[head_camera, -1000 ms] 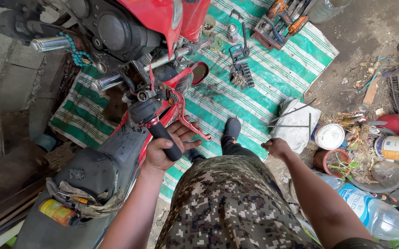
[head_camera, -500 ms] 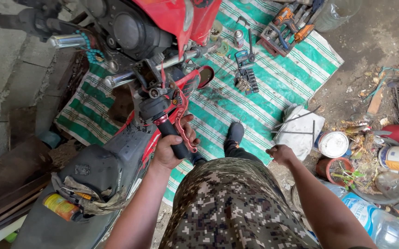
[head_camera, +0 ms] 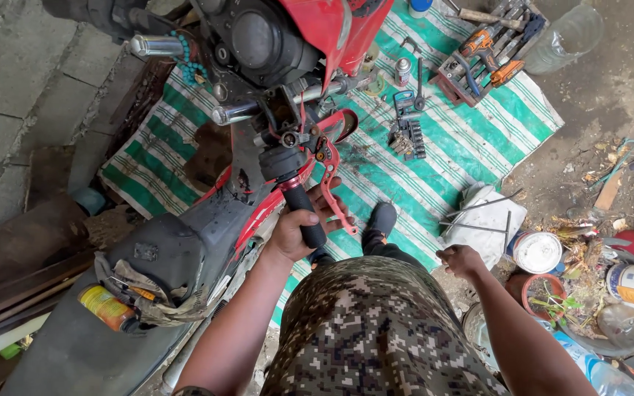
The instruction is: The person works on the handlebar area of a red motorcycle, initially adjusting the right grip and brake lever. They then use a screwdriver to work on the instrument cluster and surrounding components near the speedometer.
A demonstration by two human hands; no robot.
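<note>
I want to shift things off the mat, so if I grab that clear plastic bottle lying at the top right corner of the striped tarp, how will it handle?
The clear plastic bottle looks empty, so it is probably light. Its walls look thin, so they may dent under a firm squeeze. It lies on its side at the edge of the striped tarp, so a nudge would likely send it rolling onto the dirt.

Under you: a dirt floor [head_camera: 610,95], with grey paving at the left of the frame. A green-and-white striped mat [head_camera: 478,139] is spread across the upper middle. On the mat: a red tool tray [head_camera: 482,62] at upper right, a socket set [head_camera: 407,137] at centre, a small spray can [head_camera: 403,71] above it, and your black shoe [head_camera: 381,220] on the lower edge. At right, on the dirt: white cloth [head_camera: 487,220], white paint tin [head_camera: 537,252], plastic bottles [head_camera: 628,326].
</note>
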